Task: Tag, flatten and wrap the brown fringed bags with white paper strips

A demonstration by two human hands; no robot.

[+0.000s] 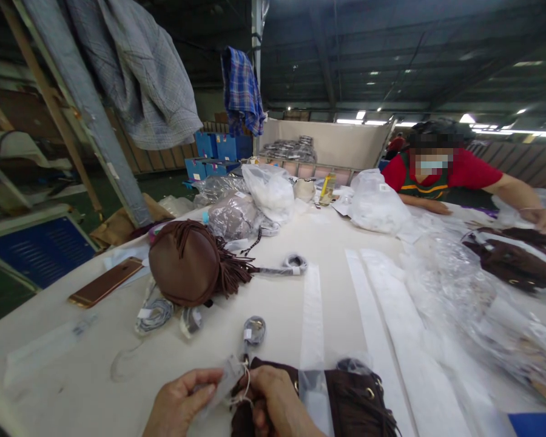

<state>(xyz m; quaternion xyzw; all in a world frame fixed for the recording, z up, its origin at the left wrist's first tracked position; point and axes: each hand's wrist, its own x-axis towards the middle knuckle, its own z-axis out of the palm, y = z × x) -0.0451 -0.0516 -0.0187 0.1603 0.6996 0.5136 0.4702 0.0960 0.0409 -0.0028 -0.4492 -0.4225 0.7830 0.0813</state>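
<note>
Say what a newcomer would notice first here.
Probably the round brown bag, left of centre on the white table. Next, low in front, the left hand pinching a clear tag and the right hand at its white string, over a dark bag. Behind, blue plaid cloth hangs by a post.

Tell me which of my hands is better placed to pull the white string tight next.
Probably your right hand: its fingers are curled at the white string, over the dark brown bag. Your left hand looks occupied, pinching the clear plastic piece.
</note>
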